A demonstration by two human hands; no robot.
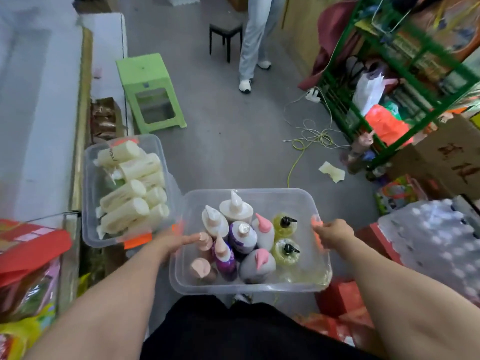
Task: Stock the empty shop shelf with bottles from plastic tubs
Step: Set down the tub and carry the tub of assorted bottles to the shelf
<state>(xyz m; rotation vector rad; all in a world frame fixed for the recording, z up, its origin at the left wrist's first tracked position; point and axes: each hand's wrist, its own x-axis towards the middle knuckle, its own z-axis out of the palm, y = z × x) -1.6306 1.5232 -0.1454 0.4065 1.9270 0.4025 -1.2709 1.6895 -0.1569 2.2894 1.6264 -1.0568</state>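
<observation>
I hold a clear plastic tub (259, 288) in front of me, above the floor. My left hand (172, 244) grips its left rim and my right hand (332, 236) grips its right rim by an orange latch. Inside stand several upright bottles: white and purple ones with pink caps (240, 237) and two yellow pump bottles (285, 239). A second clear tub (89, 203) rests to the left, filled with several cream-coloured bottles (130, 188) lying on their sides. The white shelf (39, 113) runs along the left edge.
A green plastic stool (150, 92) and a dark stool (226, 35) stand ahead, with a person's legs (253, 45) beside the dark one. Cables (314, 137) and a power strip lie on the floor. A green rack (405, 81), cartons and bottled-water packs (436, 235) crowd the right.
</observation>
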